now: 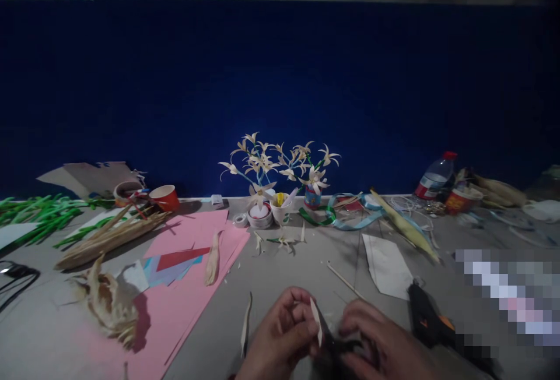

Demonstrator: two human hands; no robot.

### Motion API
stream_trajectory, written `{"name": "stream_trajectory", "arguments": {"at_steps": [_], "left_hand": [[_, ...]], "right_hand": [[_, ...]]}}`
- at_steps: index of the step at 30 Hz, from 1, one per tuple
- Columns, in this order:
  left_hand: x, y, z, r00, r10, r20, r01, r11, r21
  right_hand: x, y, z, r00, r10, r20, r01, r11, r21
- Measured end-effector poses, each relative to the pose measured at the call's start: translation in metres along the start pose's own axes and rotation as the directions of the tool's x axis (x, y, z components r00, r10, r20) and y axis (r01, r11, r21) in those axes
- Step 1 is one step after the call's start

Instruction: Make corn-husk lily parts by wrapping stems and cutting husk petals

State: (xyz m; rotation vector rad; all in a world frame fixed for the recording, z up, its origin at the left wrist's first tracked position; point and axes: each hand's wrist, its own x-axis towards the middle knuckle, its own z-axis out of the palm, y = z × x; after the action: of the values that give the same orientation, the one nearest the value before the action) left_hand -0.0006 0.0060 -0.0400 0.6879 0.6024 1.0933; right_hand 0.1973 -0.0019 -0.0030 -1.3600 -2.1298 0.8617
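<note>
My left hand (280, 333) is low in the middle of the view, fingers pinched on a thin pale husk strip (315, 319) that stands upright between thumb and fingers. My right hand (380, 345) is right beside it, curled around a dark tool (339, 349), which looks like scissors, with its tip at the strip. Both hands hover just above the grey table (284, 269). Another pale strip (246, 324) lies on the table left of my left hand.
A pink paper sheet (184, 310) with coloured scraps and dried husks (109, 304) lies left. Husk flowers in small cups (280, 176) stand at the back against a blue wall. A black glue gun (426, 316), white paper (387, 266), corn cob (406, 228), bottle (435, 177), ribbons and cups surround.
</note>
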Motion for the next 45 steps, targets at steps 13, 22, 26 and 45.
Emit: {"name": "stream_trajectory", "arguments": {"at_steps": [13, 22, 26, 45], "left_hand": [[-0.012, 0.01, -0.006, 0.975, -0.187, 0.119, 0.182, 0.982, 0.053], [-0.021, 0.029, 0.007, 0.996, 0.087, 0.003, -0.072, 0.795, 0.602], [-0.021, 0.021, 0.005, 0.983, 0.183, -0.033, -0.115, 0.738, 0.665], [-0.028, 0.032, -0.001, 0.85, 0.527, -0.017, -0.133, 0.247, 0.96]], "right_hand": [[0.027, -0.034, -0.003, 0.968, -0.079, 0.239, -0.038, 0.892, 0.45], [0.029, -0.038, 0.005, 0.979, 0.076, 0.188, -0.135, 0.936, 0.325], [0.025, -0.038, 0.008, 0.984, 0.086, 0.155, -0.128, 0.95, 0.286], [0.013, -0.036, 0.016, 0.996, -0.053, -0.074, 0.067, 0.979, 0.192]]}}
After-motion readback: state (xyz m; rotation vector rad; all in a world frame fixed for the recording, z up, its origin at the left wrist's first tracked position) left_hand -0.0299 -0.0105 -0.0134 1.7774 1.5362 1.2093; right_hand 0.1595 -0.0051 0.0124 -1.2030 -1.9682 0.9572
